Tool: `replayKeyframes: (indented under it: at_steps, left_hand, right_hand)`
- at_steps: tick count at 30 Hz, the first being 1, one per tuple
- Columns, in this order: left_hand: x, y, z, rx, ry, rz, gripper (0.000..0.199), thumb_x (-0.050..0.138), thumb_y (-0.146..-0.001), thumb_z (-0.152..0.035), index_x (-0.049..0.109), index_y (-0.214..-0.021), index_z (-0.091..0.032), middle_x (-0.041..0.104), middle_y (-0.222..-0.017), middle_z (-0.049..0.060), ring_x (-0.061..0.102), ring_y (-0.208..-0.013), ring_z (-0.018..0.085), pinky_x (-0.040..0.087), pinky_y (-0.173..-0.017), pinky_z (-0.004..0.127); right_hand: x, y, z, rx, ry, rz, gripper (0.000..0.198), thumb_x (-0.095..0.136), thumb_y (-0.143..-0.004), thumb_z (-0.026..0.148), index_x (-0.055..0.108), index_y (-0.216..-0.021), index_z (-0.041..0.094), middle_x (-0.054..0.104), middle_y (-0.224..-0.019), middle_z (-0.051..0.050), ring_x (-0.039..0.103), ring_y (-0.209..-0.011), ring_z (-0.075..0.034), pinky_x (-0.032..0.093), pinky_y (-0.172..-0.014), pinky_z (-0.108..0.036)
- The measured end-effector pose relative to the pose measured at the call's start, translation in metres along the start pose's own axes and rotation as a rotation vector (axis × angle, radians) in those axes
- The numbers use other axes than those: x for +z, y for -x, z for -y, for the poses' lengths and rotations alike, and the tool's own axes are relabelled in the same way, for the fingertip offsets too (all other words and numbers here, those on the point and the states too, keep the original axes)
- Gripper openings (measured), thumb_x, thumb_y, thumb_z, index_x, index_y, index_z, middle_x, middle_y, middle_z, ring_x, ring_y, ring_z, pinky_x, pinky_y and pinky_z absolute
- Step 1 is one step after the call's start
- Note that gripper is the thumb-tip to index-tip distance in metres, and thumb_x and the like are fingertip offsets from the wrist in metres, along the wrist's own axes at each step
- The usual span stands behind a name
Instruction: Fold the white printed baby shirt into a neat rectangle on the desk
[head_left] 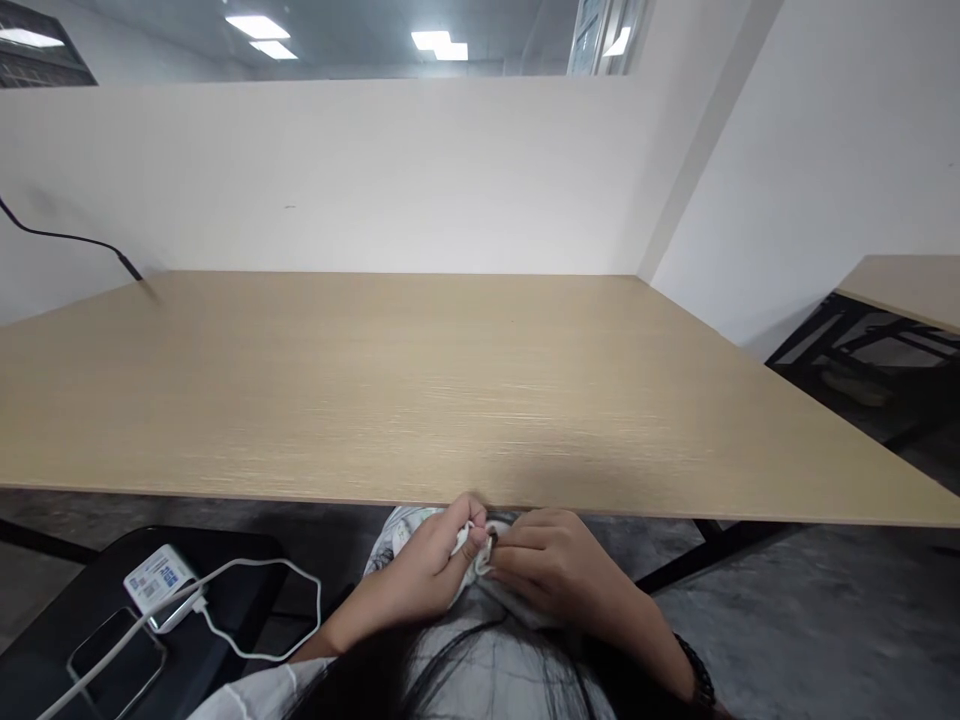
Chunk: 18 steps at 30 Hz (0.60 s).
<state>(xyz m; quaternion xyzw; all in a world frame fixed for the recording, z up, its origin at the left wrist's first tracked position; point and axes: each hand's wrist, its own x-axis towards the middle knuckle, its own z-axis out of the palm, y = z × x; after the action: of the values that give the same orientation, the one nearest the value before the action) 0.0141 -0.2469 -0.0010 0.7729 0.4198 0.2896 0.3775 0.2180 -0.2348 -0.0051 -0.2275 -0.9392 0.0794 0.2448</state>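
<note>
Just below the front edge of the wooden table [420,390], both hands meet over my lap. My left hand [442,565] is closed, its thumb and fingers pinching a bunched piece of white cloth [481,560]. From the other side, my right hand [555,560] is curled against the same cloth, fingertips pressed together on it. Whether the cloth is part of my clothing or a separate piece, I cannot tell. Light patterned fabric [397,530] covers my lap beside the left hand.
At lower left, a black chair [225,560] carries a white power bank [165,580] with a white cable [247,565] looping from it. White partitions [420,175] border the table's back and right. A black cable [75,237] hangs at the left.
</note>
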Motion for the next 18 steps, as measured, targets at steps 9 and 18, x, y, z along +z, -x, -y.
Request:
replayKeyframes:
  at_steps: [9, 18]
  left_hand:
    - [-0.014, 0.002, -0.006, 0.049, 0.009, 0.224, 0.040, 0.039, -0.099, -0.057, 0.056, -0.095, -0.020, 0.064, -0.088, 0.003, 0.057, -0.083, 0.017, 0.045, -0.080, 0.030]
    - [-0.099, 0.023, 0.005, 0.144, 0.051, 0.455, 0.065, 0.050, -0.093, -0.062, 0.050, -0.146, -0.024, 0.055, -0.146, 0.013, 0.050, -0.134, 0.029, 0.036, -0.113, 0.041]
  right_hand:
    - [-0.015, 0.001, 0.006, 0.010, -0.556, 0.105, 0.020, 0.059, -0.096, 0.035, 0.073, -0.101, 0.022, 0.075, -0.086, -0.004, 0.067, -0.083, -0.016, 0.050, -0.079, -0.029]
    - [-0.097, 0.088, -0.037, 0.566, -0.580, 0.131, 0.037, 0.059, -0.095, 0.039, 0.066, -0.129, 0.026, 0.068, -0.129, -0.012, 0.061, -0.121, -0.029, 0.050, -0.102, -0.044]
